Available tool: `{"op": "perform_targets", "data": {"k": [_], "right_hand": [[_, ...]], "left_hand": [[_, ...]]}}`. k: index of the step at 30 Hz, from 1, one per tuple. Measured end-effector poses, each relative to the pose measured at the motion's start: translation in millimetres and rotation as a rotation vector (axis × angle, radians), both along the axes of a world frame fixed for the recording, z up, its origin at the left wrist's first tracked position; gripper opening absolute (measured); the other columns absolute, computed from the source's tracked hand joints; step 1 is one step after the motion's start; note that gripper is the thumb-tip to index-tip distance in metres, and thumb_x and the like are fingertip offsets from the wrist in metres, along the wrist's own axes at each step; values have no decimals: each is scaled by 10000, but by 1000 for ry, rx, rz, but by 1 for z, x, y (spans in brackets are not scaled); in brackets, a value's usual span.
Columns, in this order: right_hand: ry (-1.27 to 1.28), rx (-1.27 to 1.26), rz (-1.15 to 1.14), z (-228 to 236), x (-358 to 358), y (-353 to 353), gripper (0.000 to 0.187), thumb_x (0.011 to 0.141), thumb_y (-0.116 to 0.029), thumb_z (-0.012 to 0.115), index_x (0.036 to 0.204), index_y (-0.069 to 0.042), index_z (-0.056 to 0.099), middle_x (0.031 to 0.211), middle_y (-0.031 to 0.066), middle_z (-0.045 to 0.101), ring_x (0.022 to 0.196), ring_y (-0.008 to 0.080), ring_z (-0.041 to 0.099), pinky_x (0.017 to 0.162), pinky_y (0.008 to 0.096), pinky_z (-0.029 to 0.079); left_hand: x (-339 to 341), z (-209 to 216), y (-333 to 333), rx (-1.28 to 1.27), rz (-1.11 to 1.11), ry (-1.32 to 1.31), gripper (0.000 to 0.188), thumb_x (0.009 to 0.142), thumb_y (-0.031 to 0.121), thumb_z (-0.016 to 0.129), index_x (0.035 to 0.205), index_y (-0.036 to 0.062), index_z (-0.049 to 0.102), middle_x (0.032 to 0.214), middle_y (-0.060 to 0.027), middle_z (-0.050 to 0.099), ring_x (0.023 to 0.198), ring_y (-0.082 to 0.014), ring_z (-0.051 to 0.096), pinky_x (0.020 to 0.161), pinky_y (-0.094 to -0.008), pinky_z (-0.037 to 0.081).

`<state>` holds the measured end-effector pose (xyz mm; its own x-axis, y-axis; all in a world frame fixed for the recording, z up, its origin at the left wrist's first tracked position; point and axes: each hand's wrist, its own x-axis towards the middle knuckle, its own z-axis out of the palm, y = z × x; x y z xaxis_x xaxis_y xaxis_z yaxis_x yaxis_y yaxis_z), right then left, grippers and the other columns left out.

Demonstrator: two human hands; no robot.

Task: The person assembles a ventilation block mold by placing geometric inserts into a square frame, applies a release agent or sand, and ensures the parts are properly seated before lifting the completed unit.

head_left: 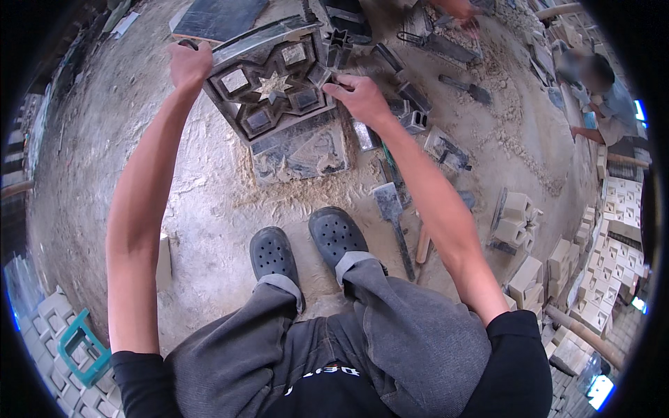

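A square metal mould (284, 115) with a star-and-cross pattern is tilted between my hands. Pale, sandy material sits in its central star (273, 87) and in some of the side cells. My left hand (189, 65) is closed round a dark knob or handle at the mould's upper left corner. On the opposite side, my right hand (361, 99) grips the right edge, thumb over the rim. Beneath the mould's near edge lies a flat, dusty metal plate (300, 155) on the floor. What the far fingers touch is hidden.
Right of the mould lie metal mould pieces (416, 120), a trowel (474, 90) and a scraper (389, 203). A dark slab (219, 17) is at the far left. Pale blocks (516, 216) stack at right, where another person (605, 97) crouches. Another person's hand (456, 8) shows at the top.
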<state>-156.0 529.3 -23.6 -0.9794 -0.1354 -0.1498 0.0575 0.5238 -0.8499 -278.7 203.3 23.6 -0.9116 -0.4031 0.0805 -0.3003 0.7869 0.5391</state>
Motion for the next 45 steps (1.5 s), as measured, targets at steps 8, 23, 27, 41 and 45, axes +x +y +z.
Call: {"op": "perform_targets", "data": {"k": [8,23,27,41,45], "right_hand": [[228,257,-34,6,-3,3,825,720,-671,670,1270,-63,578,1216,204,606,1144,344,572,945,417,462],[103,214,318,-9,-66,18,853,814,-650,587,1433,-103,374,1351,204,504,1237,346,498,1013,406,412],[97,277,489,-1,-74,18,828,845,-584,602,1453,-94,330,1390,211,465,1263,349,472,1036,381,391],[-78,127,353,-28,-51,25,920,743,-586,704,1388,0,407,1338,235,514,1253,317,493,1042,351,380],[9,46,147,-32,-15,-5,882,681,-487,801,1334,-6,452,1299,228,543,1224,324,515,1017,363,410]], "left_hand": [[5,2,1,-43,42,29,605,789,380,622,1131,-70,406,1046,-299,636,1017,-423,623,903,-456,469],[3,0,-11,-12,26,-67,718,775,311,605,1237,-164,327,1078,-342,606,1034,-435,612,930,-439,462],[21,5,1,-42,97,47,654,767,309,639,1171,-144,395,1066,-342,603,1028,-445,609,926,-445,459],[44,5,16,-17,70,131,604,774,290,615,1173,-80,353,1025,-322,609,997,-449,606,900,-489,455],[73,16,29,103,91,205,546,782,254,623,1173,-15,353,1049,-288,583,987,-431,602,886,-488,442]]}}
